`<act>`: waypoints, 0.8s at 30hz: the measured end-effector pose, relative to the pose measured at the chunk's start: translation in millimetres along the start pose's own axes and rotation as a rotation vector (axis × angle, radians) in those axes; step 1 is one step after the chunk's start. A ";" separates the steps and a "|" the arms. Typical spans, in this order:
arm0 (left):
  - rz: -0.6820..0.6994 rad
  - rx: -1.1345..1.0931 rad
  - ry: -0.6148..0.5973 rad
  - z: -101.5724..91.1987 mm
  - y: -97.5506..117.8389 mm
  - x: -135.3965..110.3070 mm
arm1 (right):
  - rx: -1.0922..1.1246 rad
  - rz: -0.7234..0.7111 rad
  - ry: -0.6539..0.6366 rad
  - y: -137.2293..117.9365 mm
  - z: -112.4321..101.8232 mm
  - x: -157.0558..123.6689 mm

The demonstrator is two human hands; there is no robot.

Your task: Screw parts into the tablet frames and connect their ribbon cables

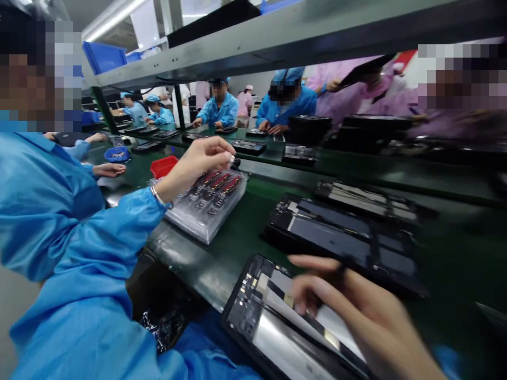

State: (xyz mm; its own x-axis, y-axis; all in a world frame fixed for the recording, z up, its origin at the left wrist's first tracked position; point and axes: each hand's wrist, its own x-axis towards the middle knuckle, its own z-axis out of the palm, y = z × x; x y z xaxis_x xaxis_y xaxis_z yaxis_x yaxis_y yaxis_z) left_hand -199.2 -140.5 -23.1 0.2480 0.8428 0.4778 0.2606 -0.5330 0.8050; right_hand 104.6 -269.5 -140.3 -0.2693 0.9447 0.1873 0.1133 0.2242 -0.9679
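My left hand (206, 158) reaches out over a clear plastic tray (206, 211) of small dark and red parts. Its fingertips are pinched together above the tray's far end, on something too small to name. My right hand (348, 311), blurred, lies on an opened device (273, 327) at the near edge of the bench. Its fingers are stretched apart, with their tips on the device's bare inner parts. Nothing is clearly held in it.
Two more opened devices (340, 232) lie on the green belt (233, 248) beyond my right hand. A red bin (162, 166) stands behind the tray. A neighbour's hand (109, 170) rests to the left. Several people in blue and pink coats work across the belt, under a shelf (277, 42).
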 end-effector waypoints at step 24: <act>-0.123 -0.262 -0.249 155.7 -24.5 -87.2 | 0.488 0.075 0.342 7.5 22.5 40.9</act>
State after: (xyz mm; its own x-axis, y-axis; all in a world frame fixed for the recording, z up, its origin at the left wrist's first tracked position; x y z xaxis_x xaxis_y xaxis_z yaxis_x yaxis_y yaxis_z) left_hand -82.0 -212.6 -139.3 0.4575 0.8378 0.2980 0.0627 -0.3646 0.9290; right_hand 72.9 -234.6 -143.7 0.0544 0.9953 0.0805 -0.3539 0.0945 -0.9305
